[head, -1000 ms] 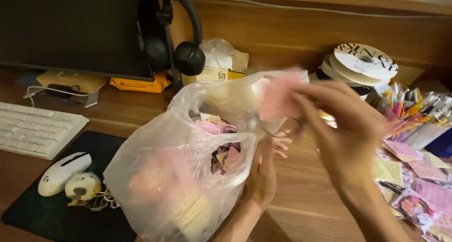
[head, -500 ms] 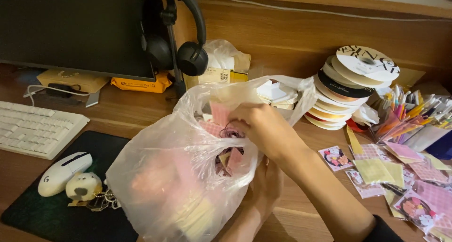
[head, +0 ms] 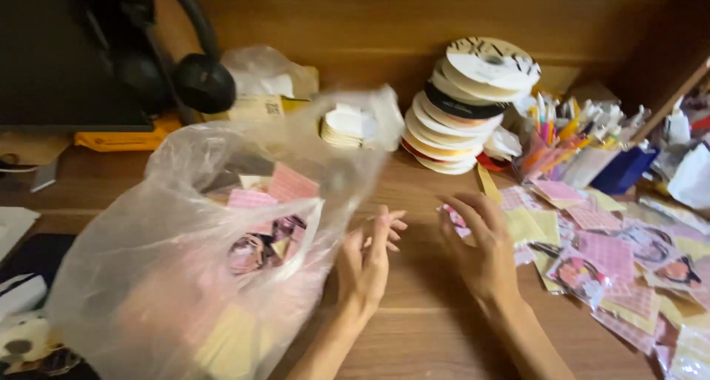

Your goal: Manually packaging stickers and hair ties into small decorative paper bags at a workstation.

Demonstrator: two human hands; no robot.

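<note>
My left hand [head: 364,265] rests flat against the side of the clear plastic bag [head: 185,261], fingers spread. My right hand [head: 481,247] lies beside it, fingertips on a small pink packet [head: 452,219]. More packets [head: 606,261] spread right of it; ribbon spools [head: 466,102] stack beyond.

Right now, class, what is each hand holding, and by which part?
Left hand holds nothing; it is open beside the plastic bag. Right hand rests on a small pink packet; a grip cannot be told.
</note>
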